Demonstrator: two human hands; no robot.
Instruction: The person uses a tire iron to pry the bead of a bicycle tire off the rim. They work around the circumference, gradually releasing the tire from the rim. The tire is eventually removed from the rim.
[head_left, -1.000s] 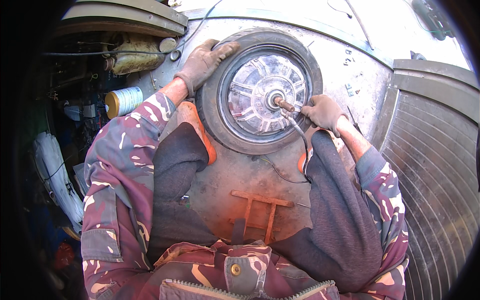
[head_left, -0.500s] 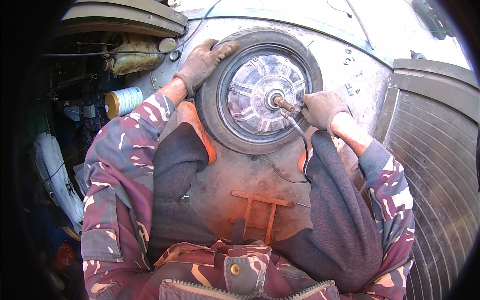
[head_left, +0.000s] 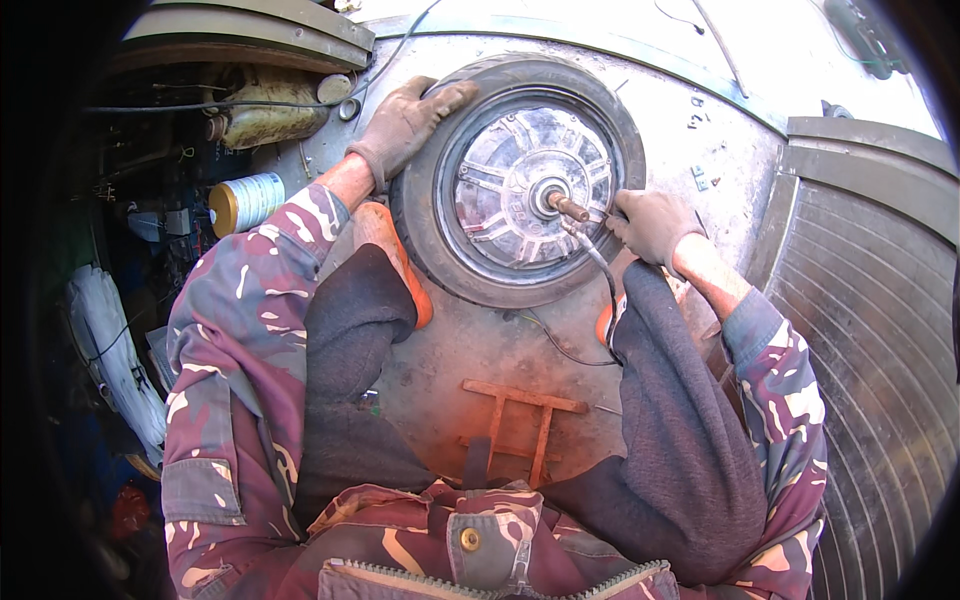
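Observation:
A hub-motor wheel (head_left: 533, 180) with a black tyre and a silver cover lies on the floor between my feet. A rusty axle (head_left: 568, 207) sticks up from its middle, and a sleeved cable (head_left: 598, 262) comes out beside it. My gloved left hand (head_left: 408, 125) grips the tyre at its upper left, fingers laid over the sidewall. On the right side of the cover my gloved right hand (head_left: 652, 224) is closed, fingertips pinched near the rim. A thin dark tip shows between those fingertips and the cover; its kind is too small to make out.
An orange wooden stool-like frame (head_left: 524, 409) lies on the floor near me. Small metal parts (head_left: 700, 180) are scattered right of the wheel. A ribbed metal panel (head_left: 870, 330) stands at the right. At the left are a spool (head_left: 248, 204) and a dirty canister (head_left: 272, 108).
My right hand has shifted slightly right and down, its wrist turning a little. The left hand and the wheel have stayed in place.

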